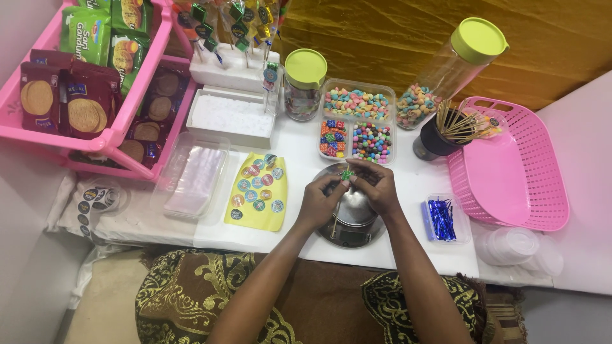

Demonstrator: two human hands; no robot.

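Note:
My left hand [320, 200] and my right hand [375, 185] meet over a round metal dish [354, 220] on the white table. Together they pinch a small green candy [346, 173] at the top of a thin wooden skewer [334, 224] that hangs down below my left hand. Just beyond the hands stands a clear divided tray [357, 121] with pastel, red-blue and multicoloured candies.
A yellow sticker sheet [258, 191] and a clear tray of plastic bags [191, 175] lie left. Blue twist ties [441, 218], a black cup of skewers [440, 135], a pink basket [516, 172], two lidded jars and a pink rack of biscuit packs [83, 89] surround them.

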